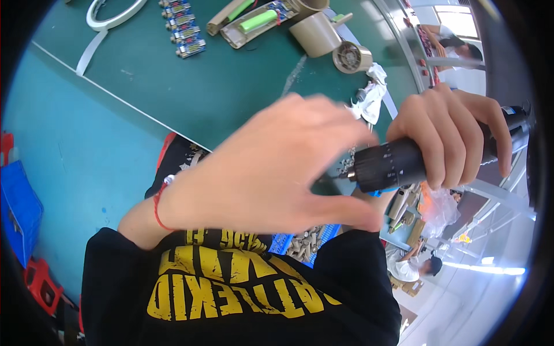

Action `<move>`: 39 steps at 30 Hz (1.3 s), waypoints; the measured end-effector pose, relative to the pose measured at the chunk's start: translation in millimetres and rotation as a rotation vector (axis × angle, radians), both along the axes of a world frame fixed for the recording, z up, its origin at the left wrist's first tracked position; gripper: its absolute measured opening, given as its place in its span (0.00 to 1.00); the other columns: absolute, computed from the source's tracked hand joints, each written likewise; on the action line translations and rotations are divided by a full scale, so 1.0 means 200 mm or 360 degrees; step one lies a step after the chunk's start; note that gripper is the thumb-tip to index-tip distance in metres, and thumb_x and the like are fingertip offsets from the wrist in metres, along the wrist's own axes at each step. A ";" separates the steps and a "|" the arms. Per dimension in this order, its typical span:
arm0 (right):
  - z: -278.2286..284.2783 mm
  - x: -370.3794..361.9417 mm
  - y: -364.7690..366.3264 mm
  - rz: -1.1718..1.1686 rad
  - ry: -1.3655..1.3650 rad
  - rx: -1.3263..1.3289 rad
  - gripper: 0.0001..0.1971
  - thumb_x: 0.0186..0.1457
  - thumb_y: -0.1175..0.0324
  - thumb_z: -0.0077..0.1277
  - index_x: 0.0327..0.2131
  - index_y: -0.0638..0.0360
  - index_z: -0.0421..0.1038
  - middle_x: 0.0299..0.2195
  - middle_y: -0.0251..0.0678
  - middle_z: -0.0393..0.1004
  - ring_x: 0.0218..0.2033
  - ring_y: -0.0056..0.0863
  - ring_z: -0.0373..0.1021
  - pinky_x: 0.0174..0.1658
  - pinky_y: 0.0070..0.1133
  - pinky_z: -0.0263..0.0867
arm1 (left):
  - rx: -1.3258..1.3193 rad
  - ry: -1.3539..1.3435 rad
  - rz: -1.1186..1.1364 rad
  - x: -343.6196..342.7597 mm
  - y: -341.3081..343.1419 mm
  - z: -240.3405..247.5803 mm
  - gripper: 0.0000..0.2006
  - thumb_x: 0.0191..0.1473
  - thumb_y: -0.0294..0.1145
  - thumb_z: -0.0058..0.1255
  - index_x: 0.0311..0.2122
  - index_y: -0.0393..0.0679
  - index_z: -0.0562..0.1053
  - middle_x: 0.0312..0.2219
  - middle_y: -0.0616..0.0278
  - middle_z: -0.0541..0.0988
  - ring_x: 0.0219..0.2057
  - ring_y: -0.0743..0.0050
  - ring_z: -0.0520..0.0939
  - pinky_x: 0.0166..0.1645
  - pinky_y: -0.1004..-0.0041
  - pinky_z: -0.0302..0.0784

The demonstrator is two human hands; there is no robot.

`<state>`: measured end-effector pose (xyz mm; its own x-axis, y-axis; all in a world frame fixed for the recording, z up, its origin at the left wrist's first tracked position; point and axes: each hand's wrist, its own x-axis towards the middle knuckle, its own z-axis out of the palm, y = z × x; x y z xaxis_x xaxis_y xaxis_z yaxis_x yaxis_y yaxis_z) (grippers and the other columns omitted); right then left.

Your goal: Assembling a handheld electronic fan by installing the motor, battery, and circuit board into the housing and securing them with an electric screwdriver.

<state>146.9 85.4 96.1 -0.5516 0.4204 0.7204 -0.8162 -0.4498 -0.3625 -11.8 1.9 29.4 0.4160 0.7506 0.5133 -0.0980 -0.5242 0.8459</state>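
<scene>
My right hand is wrapped round a black electric screwdriver, its bit end facing left. In front of that end is my left hand, slightly blurred, thumb and fingers spread apart with nothing visible between them. The gap between thumb and fingers lies around the bit, and I cannot tell whether they touch it. Beyond my hands, on the green table mat, lie a beige cylindrical housing, a round beige part with a fan-like inside and a crumpled white wrapper.
Far left are a white tape roll and a row of blue circuit boards. Beige shells with green cells lie beside them. Near my body is a blue basket of small parts. Two other people sit off to the right.
</scene>
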 end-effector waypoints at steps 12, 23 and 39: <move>-0.02 0.01 0.04 0.0051 0.0196 0.0180 0.05 0.58 0.70 0.54 0.33 0.61 0.71 0.19 0.40 0.76 0.16 0.29 0.74 0.20 0.25 0.74 | -0.0296 -0.0109 0.0091 0.19 -0.07 0.08 0.18 0.53 0.36 0.60 0.32 0.32 0.66 0.15 0.49 0.73 0.17 0.45 0.76 0.23 0.60 0.70; -0.04 0.06 0.05 -0.0141 -0.0090 0.0178 0.07 0.61 0.71 0.48 0.28 0.58 0.68 0.16 0.36 0.75 0.13 0.25 0.71 0.18 0.22 0.73 | -0.0230 -0.0003 0.0237 0.19 -0.03 0.04 0.19 0.53 0.38 0.60 0.36 0.32 0.66 0.16 0.48 0.74 0.18 0.46 0.77 0.25 0.63 0.73; 0.02 0.11 0.03 -0.0377 -0.0210 0.0366 0.07 0.62 0.67 0.52 0.43 0.55 0.70 0.22 0.36 0.77 0.18 0.25 0.75 0.25 0.21 0.76 | 0.0018 0.0163 0.0558 0.05 -0.01 0.01 0.42 0.32 0.57 0.71 0.51 0.42 0.71 0.48 0.54 0.74 0.52 0.51 0.73 0.57 0.58 0.65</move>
